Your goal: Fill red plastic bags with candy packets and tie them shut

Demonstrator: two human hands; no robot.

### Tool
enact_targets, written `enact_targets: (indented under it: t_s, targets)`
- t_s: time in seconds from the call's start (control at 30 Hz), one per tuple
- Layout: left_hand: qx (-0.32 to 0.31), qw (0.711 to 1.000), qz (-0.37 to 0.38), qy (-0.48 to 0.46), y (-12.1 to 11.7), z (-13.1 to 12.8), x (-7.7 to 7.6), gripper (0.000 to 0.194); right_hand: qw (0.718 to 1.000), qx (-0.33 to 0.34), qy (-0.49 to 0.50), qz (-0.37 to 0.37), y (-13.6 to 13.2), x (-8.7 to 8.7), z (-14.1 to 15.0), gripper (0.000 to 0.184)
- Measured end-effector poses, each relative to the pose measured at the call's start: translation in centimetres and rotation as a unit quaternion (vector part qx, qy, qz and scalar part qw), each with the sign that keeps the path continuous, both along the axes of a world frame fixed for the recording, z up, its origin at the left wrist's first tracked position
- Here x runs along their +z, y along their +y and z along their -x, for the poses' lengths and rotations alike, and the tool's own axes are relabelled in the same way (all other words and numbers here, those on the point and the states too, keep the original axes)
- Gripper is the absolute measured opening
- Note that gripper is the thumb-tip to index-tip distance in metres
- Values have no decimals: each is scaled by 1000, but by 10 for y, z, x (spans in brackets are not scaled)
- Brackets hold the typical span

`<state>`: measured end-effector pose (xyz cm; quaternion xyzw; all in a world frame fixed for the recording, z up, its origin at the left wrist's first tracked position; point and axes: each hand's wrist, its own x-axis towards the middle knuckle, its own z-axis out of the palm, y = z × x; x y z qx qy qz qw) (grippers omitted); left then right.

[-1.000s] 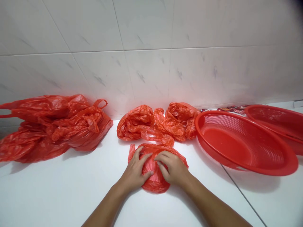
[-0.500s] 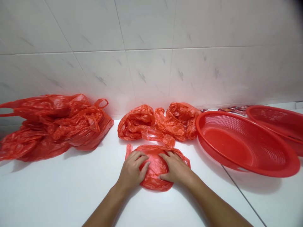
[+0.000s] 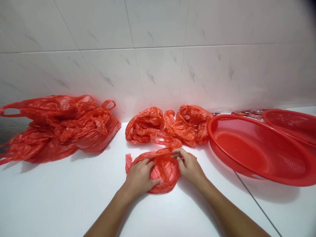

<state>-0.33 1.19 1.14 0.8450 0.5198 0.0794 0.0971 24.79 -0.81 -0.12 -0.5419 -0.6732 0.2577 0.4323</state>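
Note:
A red plastic bag [image 3: 164, 174] lies on the white tabletop, its mouth spread into a rounded hollow. My left hand [image 3: 139, 176] rests over its left side, thumb and fingers apart inside the opening. At the upper right rim, my right hand [image 3: 189, 166] has its thumb and fingers closed on the thin plastic. One handle loop of this bag sticks out at the left. Just behind it sit two crumpled red bags, the left bag [image 3: 145, 126] and the right bag [image 3: 194, 123], both shaped into open hollows.
A heap of red plastic bags [image 3: 74, 131] lies at the left against the tiled wall [image 3: 158, 72]. On the right stands a large red colander [image 3: 242, 151], with a second red basket [image 3: 291, 121] behind it. Small shiny packets [image 3: 249, 113] lie along the wall.
My right hand has moved up and right to the bag's rim and closed on it. My left hand has shifted slightly, and the hollow in the bag looks more open.

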Motion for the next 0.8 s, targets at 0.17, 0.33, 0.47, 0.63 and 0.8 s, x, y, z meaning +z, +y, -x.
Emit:
enact_targets:
  t_s: [0.17,0.33,0.47,0.63,0.8]
  targets:
    - [-15,999,-30,-22,3,3,-1,54,994,88,-59,-14,0,0,1,34]
    - [-65,996,-37,-43,0,2,-1,38,979,150,-123,61,-4,1,3,44]
    - [-38,998,-46,-32,-1,0,3,38,957,164,-164,174,-10,6,-2,91]
    - [-128,974,-64,-174,-13,-14,-1,20,940,160,-208,219,-12,6,-2,94]
    - [-197,970,-41,-134,-24,-24,-5,40,935,181,-228,205,-13,0,-3,87]
